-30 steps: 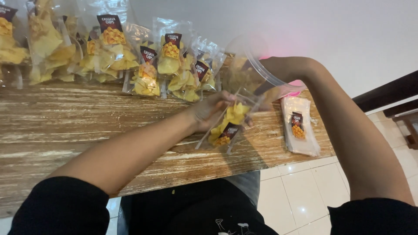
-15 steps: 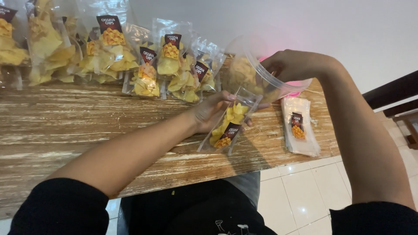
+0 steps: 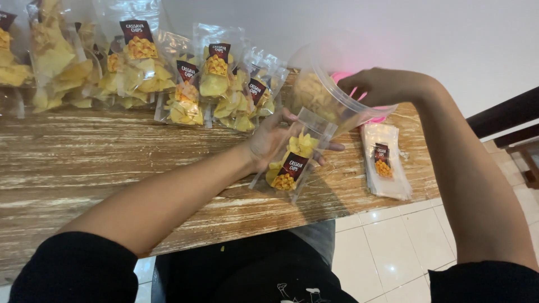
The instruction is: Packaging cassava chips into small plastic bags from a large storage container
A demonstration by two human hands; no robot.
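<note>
Two hands at a wooden table, one on a chip pouch, one on a tub.

The left hand (image 3: 268,139) clasps a clear pouch of yellow chips (image 3: 292,160), fingers curled round its back and tips showing at its right edge, mouth tilted up over the wooden table (image 3: 112,163); the right hand (image 3: 377,85) grips the rim of a tipped clear plastic tub (image 3: 320,95) just above the pouch; filled pouches (image 3: 185,84) stand behind; a stack of empty pouches (image 3: 384,163) lies to the right.

The right hand (image 3: 387,85) has come out of the tilted tub (image 3: 325,92) (now gripping its rim).
</note>
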